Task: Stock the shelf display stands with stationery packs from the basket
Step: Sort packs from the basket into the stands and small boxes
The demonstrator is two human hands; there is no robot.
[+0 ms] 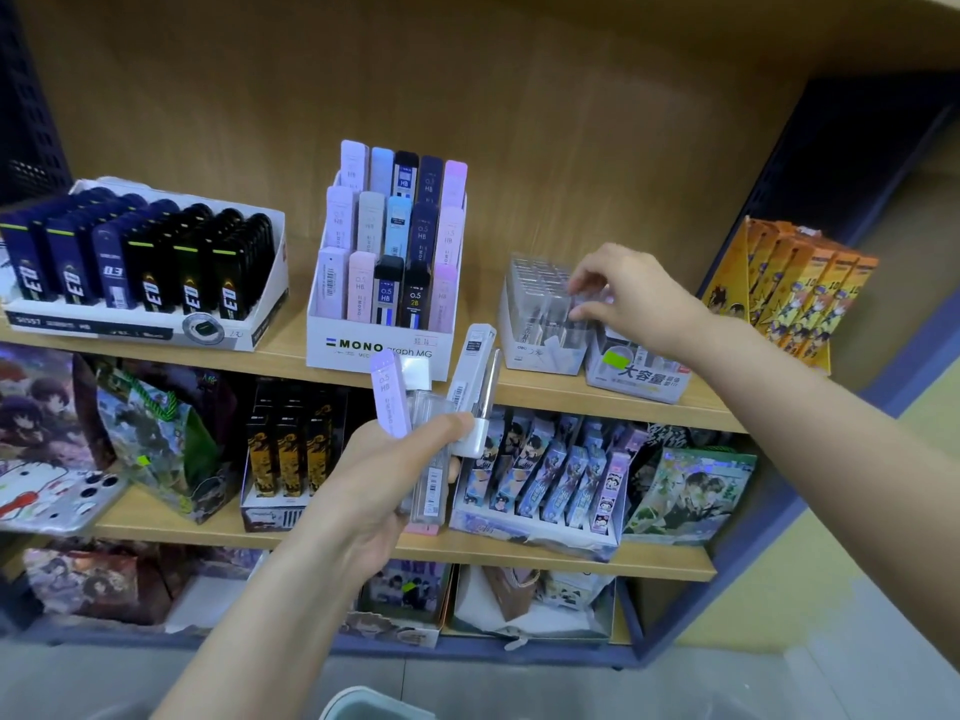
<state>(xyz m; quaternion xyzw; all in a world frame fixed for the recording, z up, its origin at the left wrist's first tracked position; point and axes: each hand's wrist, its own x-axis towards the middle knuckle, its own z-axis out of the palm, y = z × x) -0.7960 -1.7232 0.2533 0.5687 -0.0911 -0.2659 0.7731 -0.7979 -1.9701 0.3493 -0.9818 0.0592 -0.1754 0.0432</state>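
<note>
1. A clear pack (589, 298) was pinched between the thumb and fingertips of the right hand (639, 298). It sat at the near right corner of the clear display stand (540, 314) on the top shelf (571, 392).
2. Its long axis seemed near upright, 6 to 12 o'clock; blur hid which end was up.
3. Judged best: lower it straight into a free slot at its neighbours' tilt, and let go only when it is seated.
4. At 7 o'clock from the stand, the left hand (379, 475) gripped a fan of spare packs (431, 407). The lilac pack (388, 397) leaned toward 11 o'clock and the white pack (475, 371) toward 1.
5. The MONO stand (379, 350) stood at 9 o'clock.
</note>
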